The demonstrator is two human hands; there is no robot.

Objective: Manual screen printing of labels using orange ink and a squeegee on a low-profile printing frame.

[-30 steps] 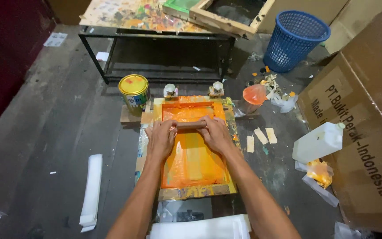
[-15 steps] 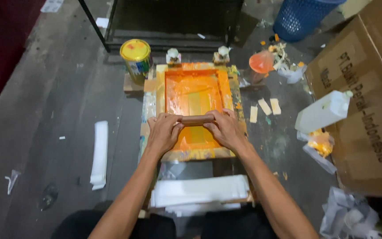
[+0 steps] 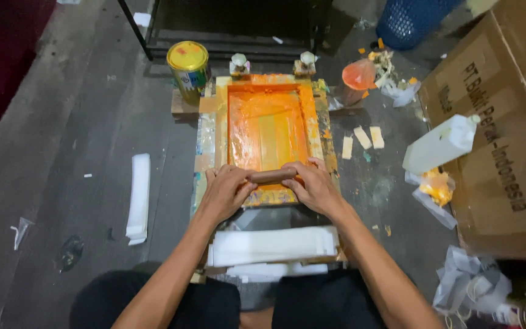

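Both hands grip a wooden squeegee (image 3: 273, 176) lying across the near end of an orange-inked printing screen frame (image 3: 267, 125). My left hand (image 3: 226, 192) holds its left end and my right hand (image 3: 315, 186) holds its right end. The screen is covered in wet orange ink and sits flat on the floor, clamped at its far edge by two hinge clamps (image 3: 239, 63). A stack of white sheets (image 3: 272, 245) lies just in front of my knees, below the frame.
A yellow-lidded paint can (image 3: 189, 68) stands at the frame's far left. An orange cup (image 3: 359, 76), small wood pieces (image 3: 361, 139), a white plastic jug (image 3: 441, 145), a large cardboard box (image 3: 506, 140), a blue basket (image 3: 412, 21) and a black metal rack (image 3: 226, 24) surround it. A white strip (image 3: 139, 197) lies left.
My hands have pulled the squeegee from the far part of the screen to its near end. The camera view has tilted down, showing my knees.
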